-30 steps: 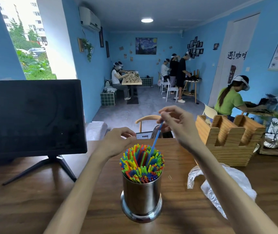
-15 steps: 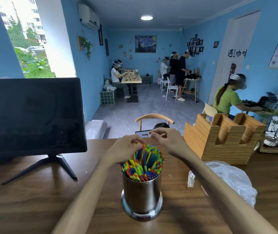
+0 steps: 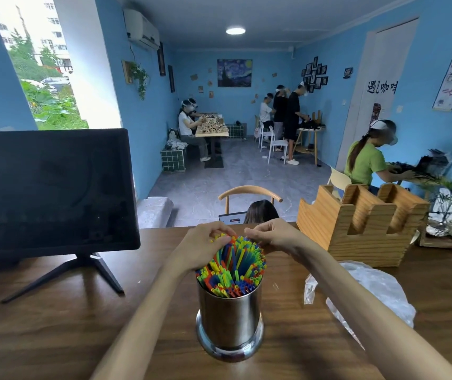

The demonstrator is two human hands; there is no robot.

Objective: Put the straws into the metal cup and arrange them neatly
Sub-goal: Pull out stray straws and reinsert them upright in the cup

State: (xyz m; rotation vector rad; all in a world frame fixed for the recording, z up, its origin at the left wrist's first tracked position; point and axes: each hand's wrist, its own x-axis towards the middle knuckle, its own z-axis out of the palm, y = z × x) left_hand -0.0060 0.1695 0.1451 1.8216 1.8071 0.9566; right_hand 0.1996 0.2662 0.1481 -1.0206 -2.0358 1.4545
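Note:
A shiny metal cup (image 3: 230, 322) stands on the wooden table (image 3: 54, 325) in front of me, packed with several upright colourful straws (image 3: 233, 270). Both of my hands are at the far side of the bundle. My left hand (image 3: 205, 248) curls round the far left of the straw tops. Just to its right, my right hand (image 3: 274, 237) has curled fingertips on the far right tips. The two hands nearly meet over the straws. The straws' lower parts are hidden inside the cup.
A crumpled clear plastic bag (image 3: 361, 292) lies right of the cup. Behind it stands a wooden holder (image 3: 356, 226). A dark monitor on a stand (image 3: 52, 187) fills the left. Beyond the table's far edge are a chair back and a seated person's head.
My right hand lowered a blue straw into the cup, then came down to the straw tops. Both hands have closed in on the far side of the bundle.

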